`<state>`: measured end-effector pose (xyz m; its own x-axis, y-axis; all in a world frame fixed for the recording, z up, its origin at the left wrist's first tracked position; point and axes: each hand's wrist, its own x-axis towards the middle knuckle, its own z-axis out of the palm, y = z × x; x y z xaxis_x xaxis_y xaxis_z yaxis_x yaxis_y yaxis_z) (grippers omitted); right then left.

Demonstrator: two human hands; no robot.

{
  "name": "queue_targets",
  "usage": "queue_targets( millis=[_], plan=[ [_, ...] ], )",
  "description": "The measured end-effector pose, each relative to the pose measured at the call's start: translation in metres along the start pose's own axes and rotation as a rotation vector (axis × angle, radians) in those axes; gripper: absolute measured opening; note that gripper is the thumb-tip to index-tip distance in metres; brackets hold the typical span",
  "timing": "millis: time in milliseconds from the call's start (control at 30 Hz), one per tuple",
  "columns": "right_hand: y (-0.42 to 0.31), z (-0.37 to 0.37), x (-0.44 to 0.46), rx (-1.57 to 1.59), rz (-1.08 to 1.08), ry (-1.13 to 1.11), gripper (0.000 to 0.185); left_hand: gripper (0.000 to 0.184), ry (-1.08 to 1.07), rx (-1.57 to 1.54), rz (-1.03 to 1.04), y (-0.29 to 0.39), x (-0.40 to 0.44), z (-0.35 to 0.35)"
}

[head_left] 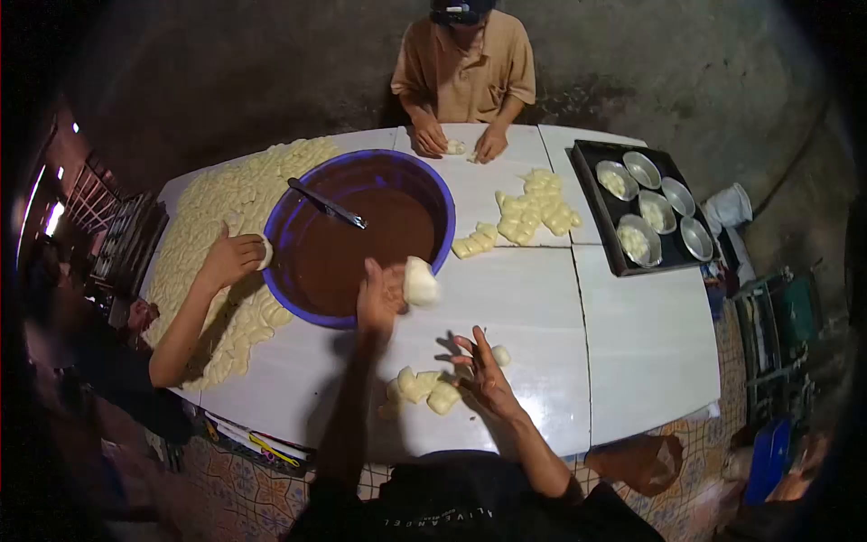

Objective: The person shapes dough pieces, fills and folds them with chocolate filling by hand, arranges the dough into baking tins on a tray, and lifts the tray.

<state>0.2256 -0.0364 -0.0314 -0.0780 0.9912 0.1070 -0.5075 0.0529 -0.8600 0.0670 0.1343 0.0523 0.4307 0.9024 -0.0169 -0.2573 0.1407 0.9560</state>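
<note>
My left hand [381,296] is raised near the right rim of the blue basin [449,221], which holds brown filling. A pale dough piece [421,282] is at its fingertips, slightly blurred; whether the fingers grip it is unclear. My right hand [488,375] is over the white table [542,316] with its fingers spread and nothing held. Beside its fingers lies a small round dough piece [500,355]. Several dough pieces [429,388] lie just left of my right hand. A metal utensil [327,202] rests across the basin's far left side.
Many dough pieces [208,208] cover the table's left side, where a co-worker's hand [235,257] holds dough. Another person [465,72] handles dough opposite. More dough [533,210] lies mid-table. A black tray [618,260] with several metal tins stands at the right.
</note>
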Motion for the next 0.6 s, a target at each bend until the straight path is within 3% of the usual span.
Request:
queue_targets(
  millis=[67, 133, 167, 233, 300, 367, 400, 433, 500, 600],
  plan=[
    [0.002, 0.0, 0.003, -0.02, -0.014, 0.054, 0.107, 0.08, 0.337, 0.973, 0.104, 0.001, 0.049, -0.022],
    [0.004, -0.001, 0.005, -0.027, 0.015, 0.097, 0.1, 0.075, 0.109, 1.063, -0.188, -0.01, 0.072, -0.037],
    [0.005, -0.002, 0.004, -0.019, 0.028, 0.117, 0.097, 0.074, -0.203, 1.018, -0.467, -0.006, 0.077, -0.047],
    [0.019, -0.016, 0.003, -0.065, 0.001, 0.147, 0.089, 0.068, -0.05, 1.166, -0.263, -0.013, 0.078, -0.048],
    [0.021, -0.015, 0.004, 0.065, 0.015, 0.215, 0.079, 0.058, 0.095, 1.417, 0.153, -0.032, 0.057, -0.046],
    [0.017, -0.012, 0.008, 0.072, 0.04, 0.26, 0.073, 0.045, 0.27, 1.71, 0.854, -0.04, 0.036, -0.032],
    [0.018, -0.008, 0.01, 0.077, 0.049, 0.278, 0.07, 0.022, 0.173, 1.66, 0.789, -0.035, 0.024, -0.023],
    [0.026, -0.006, 0.012, 0.198, 0.012, 0.303, 0.063, 0.021, 0.069, 1.156, 0.211, -0.018, 0.013, -0.004],
    [0.019, 0.0, 0.015, 0.409, 0.076, 0.313, 0.052, 0.056, -0.023, 0.954, 0.266, -0.035, -0.005, -0.008],
    [0.02, 0.003, 0.015, 0.756, 0.246, 0.355, 0.039, 0.096, -0.459, -0.58, -0.47, -0.033, -0.042, 0.007]
  ],
)
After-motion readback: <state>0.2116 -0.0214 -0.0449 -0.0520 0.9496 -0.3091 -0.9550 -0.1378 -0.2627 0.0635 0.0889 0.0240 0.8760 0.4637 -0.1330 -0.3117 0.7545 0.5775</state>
